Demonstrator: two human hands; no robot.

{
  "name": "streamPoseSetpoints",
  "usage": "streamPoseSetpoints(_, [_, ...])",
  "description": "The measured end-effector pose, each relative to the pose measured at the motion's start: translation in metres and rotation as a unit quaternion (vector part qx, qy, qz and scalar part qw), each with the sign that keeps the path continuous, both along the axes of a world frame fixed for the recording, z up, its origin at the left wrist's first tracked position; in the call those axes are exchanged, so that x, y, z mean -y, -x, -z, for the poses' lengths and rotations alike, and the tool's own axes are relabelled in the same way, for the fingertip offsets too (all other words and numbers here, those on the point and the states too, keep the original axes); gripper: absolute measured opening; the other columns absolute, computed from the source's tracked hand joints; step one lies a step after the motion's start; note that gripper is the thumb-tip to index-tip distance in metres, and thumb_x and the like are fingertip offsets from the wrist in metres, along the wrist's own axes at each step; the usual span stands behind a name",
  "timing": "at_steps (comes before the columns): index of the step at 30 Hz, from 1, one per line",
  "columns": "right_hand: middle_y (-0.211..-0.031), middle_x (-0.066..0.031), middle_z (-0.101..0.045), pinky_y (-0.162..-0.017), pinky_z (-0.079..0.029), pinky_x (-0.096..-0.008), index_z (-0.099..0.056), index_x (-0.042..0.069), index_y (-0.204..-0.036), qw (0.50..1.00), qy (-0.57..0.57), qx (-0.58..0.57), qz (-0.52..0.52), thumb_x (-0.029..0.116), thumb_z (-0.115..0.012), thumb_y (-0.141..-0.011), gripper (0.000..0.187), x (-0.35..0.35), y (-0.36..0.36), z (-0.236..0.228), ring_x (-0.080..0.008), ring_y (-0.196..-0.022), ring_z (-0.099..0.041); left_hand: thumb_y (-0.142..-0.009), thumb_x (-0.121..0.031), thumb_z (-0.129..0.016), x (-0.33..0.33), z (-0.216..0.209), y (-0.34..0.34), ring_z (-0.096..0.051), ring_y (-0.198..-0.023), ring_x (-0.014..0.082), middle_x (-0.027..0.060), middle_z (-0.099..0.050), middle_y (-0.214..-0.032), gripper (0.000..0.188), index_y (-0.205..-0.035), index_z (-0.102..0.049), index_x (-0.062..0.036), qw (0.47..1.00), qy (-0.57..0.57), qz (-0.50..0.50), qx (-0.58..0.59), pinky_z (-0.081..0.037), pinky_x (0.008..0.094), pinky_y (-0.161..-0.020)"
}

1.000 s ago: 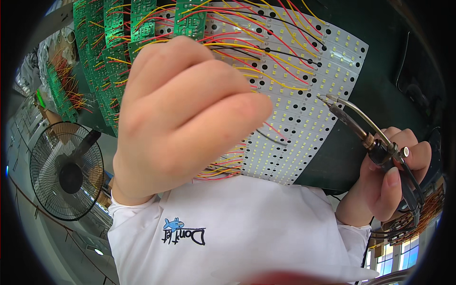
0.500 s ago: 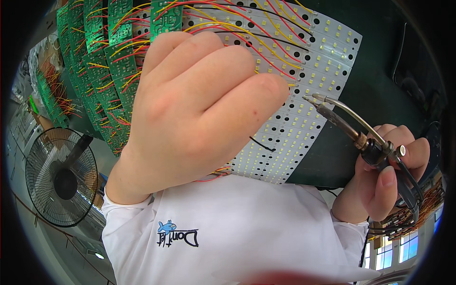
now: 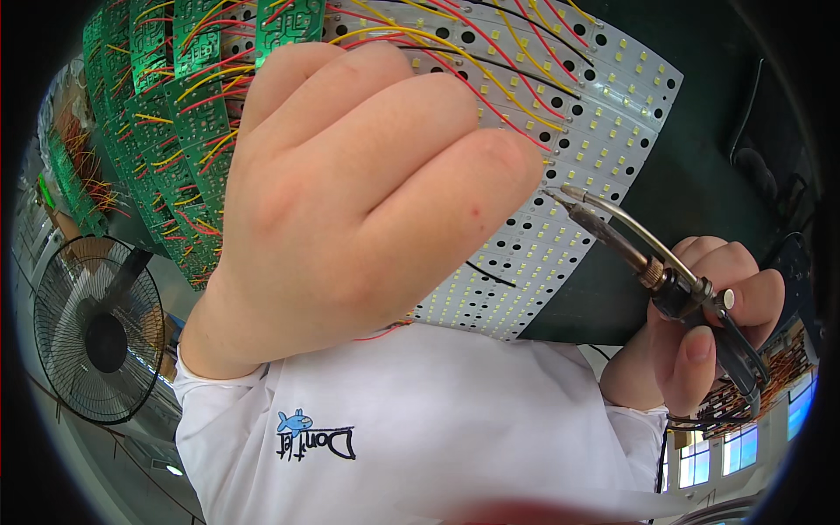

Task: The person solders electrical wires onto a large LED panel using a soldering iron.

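My left hand [image 3: 359,192] is curled closed over the white LED strip panel [image 3: 604,131], its thumb and index side pointing right. The fingertips are hidden, so what they pinch does not show. From under this hand a black wire [image 3: 492,274] sticks out across the lower strips. Closed around the handle of a soldering iron [image 3: 599,229] is my right hand [image 3: 722,306]. A curved metal tube [image 3: 626,214] is clamped alongside the iron. The iron's tip points left at the strips, just beside my left hand's fingertips; whether it touches the panel I cannot tell.
Green circuit boards [image 3: 197,114] overlap in rows at the left, with red and yellow wires [image 3: 455,61] running over the strips. The panel lies on a dark green tabletop [image 3: 700,149]. Further left stands a black fan [image 3: 101,328]. More wired boards [image 3: 79,188] lie beyond.
The soldering iron's tip has moved left and slightly down, closer to my left fingertips. My left hand stays closed over the strips. The whole view has shifted a little.
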State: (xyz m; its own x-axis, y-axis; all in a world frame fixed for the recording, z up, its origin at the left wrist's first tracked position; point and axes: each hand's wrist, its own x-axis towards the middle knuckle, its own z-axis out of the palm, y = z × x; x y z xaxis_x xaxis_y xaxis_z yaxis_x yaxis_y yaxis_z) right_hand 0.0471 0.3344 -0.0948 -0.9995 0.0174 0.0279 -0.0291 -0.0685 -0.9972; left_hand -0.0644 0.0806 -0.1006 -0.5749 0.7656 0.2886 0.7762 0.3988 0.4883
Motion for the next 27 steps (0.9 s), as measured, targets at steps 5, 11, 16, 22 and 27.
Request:
streamPoseSetpoints(5, [-0.072,-0.0093,-0.048,-0.055,-0.040,-0.0288,-0.039,0.009,-0.089,1.000,-0.014,0.007,0.002,0.019,-0.067,-0.082,0.030,0.001,0.000,-0.001,-0.0142,-0.057,-0.046,-0.069,-0.014,-0.076,0.000,0.000,0.000,-0.046,-0.059,0.0203,0.0000,-0.046,-0.064,0.015,-0.081,-0.068,-0.0110,1.000,0.007,0.002,-0.005,-0.034,0.0334,-0.057])
streamPoseSetpoints(11, [-0.073,-0.0097,-0.049,-0.055,-0.040,-0.0285,-0.039,0.009,-0.088,1.000,-0.015,0.010,-0.010,0.018,-0.066,-0.082,0.030,0.000,0.001,-0.002,-0.0141,-0.056,-0.046,-0.067,-0.012,-0.075,0.000,0.002,0.000,-0.046,-0.059,0.0203,0.0001,-0.045,-0.063,0.015,-0.081,-0.068,-0.0112,1.000,-0.002,-0.004,-0.003,-0.034,0.0332,-0.057])
streamPoseSetpoints(16, [-0.073,-0.0098,-0.049,-0.055,-0.040,-0.0283,-0.039,0.009,-0.088,1.000,-0.024,0.003,-0.015,0.017,-0.066,-0.082,0.030,-0.002,0.001,-0.001,-0.0142,-0.056,-0.046,-0.066,-0.012,-0.075,0.000,0.001,0.000,-0.046,-0.058,0.0202,0.0001,-0.045,-0.063,0.016,-0.081,-0.068,-0.0111,1.000,0.004,-0.002,-0.007,-0.034,0.0331,-0.057])
streamPoseSetpoints(22, [-0.073,-0.0106,-0.050,-0.057,-0.042,-0.0297,-0.040,0.009,-0.090,1.000,0.012,0.002,0.015,0.018,-0.065,-0.082,0.028,-0.002,-0.001,-0.001,-0.0151,-0.059,-0.049,-0.066,-0.012,-0.075,0.000,0.000,0.000,-0.046,-0.058,0.0199,-0.0002,-0.045,-0.063,0.017,-0.081,-0.068,-0.0112,1.000,0.001,-0.001,-0.011,-0.033,0.0333,-0.056])
streamPoseSetpoints(27, [-0.074,-0.0111,-0.051,-0.057,-0.043,-0.0302,-0.041,0.008,-0.092,0.999,0.007,-0.002,0.034,0.016,-0.063,-0.080,0.026,-0.003,-0.001,-0.001,-0.0158,-0.060,-0.050,-0.066,-0.015,-0.077,-0.007,-0.016,0.004,-0.051,-0.066,0.0213,0.0023,-0.051,-0.072,0.018,-0.081,-0.068,-0.0094,1.000,0.018,-0.005,0.014,-0.039,0.0331,-0.061])
